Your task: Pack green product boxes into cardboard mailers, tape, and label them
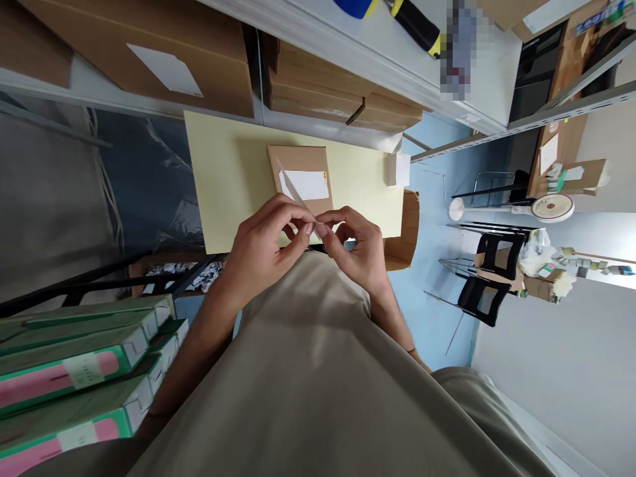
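Thin pale strip (295, 192), head view: the strip is slanting up and to the left from the fingertips, its far end overlying a flat brown carton (301, 157); whether it is touching the carton cannot be told. The left hand (271, 248) is pinching the near end between thumb and forefinger, the other fingers curling inward. The right hand (355, 248) is gripping the same end in a matching pinch, the fingertips of both hands nearly meeting.

Surface: a pale yellow tabletop (223, 179) is extending in front of the person, whose grey-brown shirt (308, 344) is filling the lower centre. The carton is lying near the middle of the tabletop, its white label (315, 185) facing up. A small white box (399, 170) is standing at the right end, and an open cardboard box (408, 228) is showing just beyond that end, lower down.

Room: behind the table, a pale shelf (308, 33) is running across the top, bearing a tool with a black-and-yellow handle (416, 26); large brown boxes (342, 83) are sitting beneath it. Green-and-pink boxes (82, 368) are stacking up at lower left. At right, a blue floor (427, 291) is stretching toward black chairs (501, 255) and a white fan (552, 208), which are appearing sideways.
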`<state>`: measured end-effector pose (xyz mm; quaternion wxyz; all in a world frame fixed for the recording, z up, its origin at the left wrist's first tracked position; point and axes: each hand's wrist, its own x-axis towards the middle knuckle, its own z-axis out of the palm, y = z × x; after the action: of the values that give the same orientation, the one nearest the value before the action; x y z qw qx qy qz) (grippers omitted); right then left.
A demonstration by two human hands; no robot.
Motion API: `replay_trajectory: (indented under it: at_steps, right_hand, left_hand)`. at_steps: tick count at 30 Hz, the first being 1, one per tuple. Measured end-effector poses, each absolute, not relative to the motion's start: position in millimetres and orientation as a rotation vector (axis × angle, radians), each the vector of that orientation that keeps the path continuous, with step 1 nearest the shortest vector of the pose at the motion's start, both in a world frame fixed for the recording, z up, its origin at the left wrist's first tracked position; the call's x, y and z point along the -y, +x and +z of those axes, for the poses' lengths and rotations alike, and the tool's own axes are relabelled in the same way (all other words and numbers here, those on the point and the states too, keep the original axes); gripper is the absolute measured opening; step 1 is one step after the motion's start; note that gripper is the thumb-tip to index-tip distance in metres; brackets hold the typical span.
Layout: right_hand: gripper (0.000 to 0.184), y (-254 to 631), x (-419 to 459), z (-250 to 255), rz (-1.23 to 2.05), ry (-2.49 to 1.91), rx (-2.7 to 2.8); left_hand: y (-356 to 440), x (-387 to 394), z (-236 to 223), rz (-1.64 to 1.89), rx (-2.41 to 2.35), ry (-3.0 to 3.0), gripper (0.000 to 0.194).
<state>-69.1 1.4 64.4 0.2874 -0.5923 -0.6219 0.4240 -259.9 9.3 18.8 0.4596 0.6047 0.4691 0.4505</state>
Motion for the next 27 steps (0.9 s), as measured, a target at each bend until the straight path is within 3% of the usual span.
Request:
replay_trajectory:
  at_steps: [11, 27]
  right_hand:
    - [0.029, -78, -8, 62, 1.079, -1.529, 1.725]
    - [0.037, -86, -17, 56, 1.116, -1.566, 1.732]
  left_hand:
    - [-272, -13, 12, 1.111, -1.152, 1.520, 0.008]
    - [-284, -19, 7, 1.114, -1.162, 1.586, 0.009]
